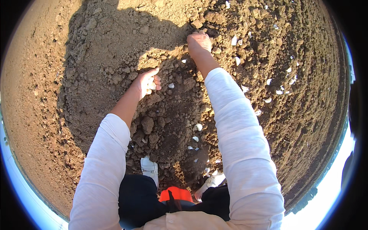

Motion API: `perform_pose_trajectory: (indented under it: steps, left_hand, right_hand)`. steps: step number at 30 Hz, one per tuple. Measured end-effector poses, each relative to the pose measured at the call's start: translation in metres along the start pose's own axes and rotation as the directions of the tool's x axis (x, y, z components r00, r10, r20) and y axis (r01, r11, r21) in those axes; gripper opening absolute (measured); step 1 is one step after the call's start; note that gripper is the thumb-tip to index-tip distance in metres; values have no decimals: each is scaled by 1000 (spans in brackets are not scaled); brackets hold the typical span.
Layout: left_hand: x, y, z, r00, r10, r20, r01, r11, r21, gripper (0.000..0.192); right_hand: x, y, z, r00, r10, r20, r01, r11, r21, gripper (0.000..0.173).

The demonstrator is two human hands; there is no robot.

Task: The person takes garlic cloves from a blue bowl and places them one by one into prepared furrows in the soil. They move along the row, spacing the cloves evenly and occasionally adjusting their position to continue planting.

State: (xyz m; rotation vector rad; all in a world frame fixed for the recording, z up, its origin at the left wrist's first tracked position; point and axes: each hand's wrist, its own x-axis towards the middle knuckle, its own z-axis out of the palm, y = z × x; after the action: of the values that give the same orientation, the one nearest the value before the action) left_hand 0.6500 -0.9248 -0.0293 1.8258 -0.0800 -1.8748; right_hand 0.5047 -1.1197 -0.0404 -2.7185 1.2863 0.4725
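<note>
My left hand (148, 82) is curled around several pale garlic cloves (151, 85), its thumb pointing up and right. Just right of it, one white garlic clove (171, 85) lies in the dug soil, and another clove (184, 61) rests farther up. My right hand (199, 43) reaches to the soil farther forward, fingers folded down against the clods; whether anything is between its fingertips is hidden. More cloves lie scattered to its right, among them a large one (234, 40) and one lower down (237, 60).
Loose brown soil (115, 46) with clods surrounds both hands. Cloves (199, 126) lie in the furrow near my white shoes (149, 169). A red object (176, 194) sits between my legs. Further cloves (268, 100) dot the ground at right.
</note>
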Motion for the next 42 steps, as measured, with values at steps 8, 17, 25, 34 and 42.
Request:
perform_pose_trajectory:
  steps: [8,17,25,34,42]
  left_hand:
    - [1,-5,0,999,36,6,-36,999,-1,43]
    - [-3,-1,7,995,45,-87,-47,999,-23,41]
    - [2,-2,0,999,14,-37,-13,1000,16,45]
    - [-2,-3,7,995,63,-74,-63,998,9,42]
    - [1,-5,4,995,76,-58,-78,997,-22,41]
  right_hand:
    - [-95,139,6,784,620,-28,-519,680,519,25]
    - [-90,133,48,861,506,48,-493,808,323,28]
    - [-100,147,32,857,451,248,-515,760,397,27]
    - [-102,163,44,875,474,93,-443,711,547,37]
    - [-95,154,32,897,405,178,-441,847,298,35]
